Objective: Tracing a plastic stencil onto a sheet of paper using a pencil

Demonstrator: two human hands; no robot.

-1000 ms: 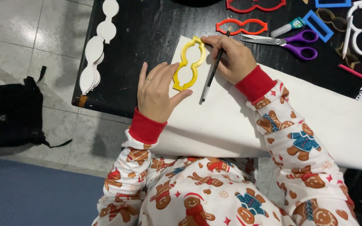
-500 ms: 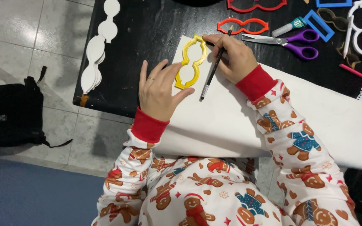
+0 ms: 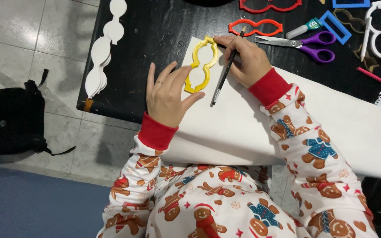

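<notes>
On the near part of the black bench [image 3: 155, 39] lies a large white sheet of paper [image 3: 243, 128], its near edge curling over the bench's rim toward the person's lap. At the sheet's far left corner rests a yellow stencil [image 3: 202, 65] shaped like two joined lobes. The left hand [image 3: 168, 94] lies flat with fingers spread, its fingertips pressing the stencil's left side and its thumb at the lower end, pinning it to the paper. The right hand [image 3: 245, 59] pinches a dark pencil [image 3: 226, 70] between thumb and fingers, and the pencil slants beside the stencil's right edge; its tip is hidden near the upper lobe.

Just beyond the right hand lie a red stencil [image 3: 255, 27] and purple-handled scissors [image 3: 300, 43], close enough to hem in the knuckles. A small glue tube [image 3: 304, 28] and a blue rectangular frame [image 3: 334, 26] sit beside the scissors, with a second red stencil [image 3: 270, 6] at the far edge. White cut-out frames [image 3: 378, 26] lie at the far right, and a pink pencil [image 3: 378, 79] slants near the paper's right side.

Left of the sheet, bare black bench runs to the left edge, where a stack of white lobed paper cut-outs [image 3: 104, 48] overhangs the rim. Beyond that edge is a tiled floor [image 3: 31, 39] with a black bag [image 3: 9, 119] on it.
</notes>
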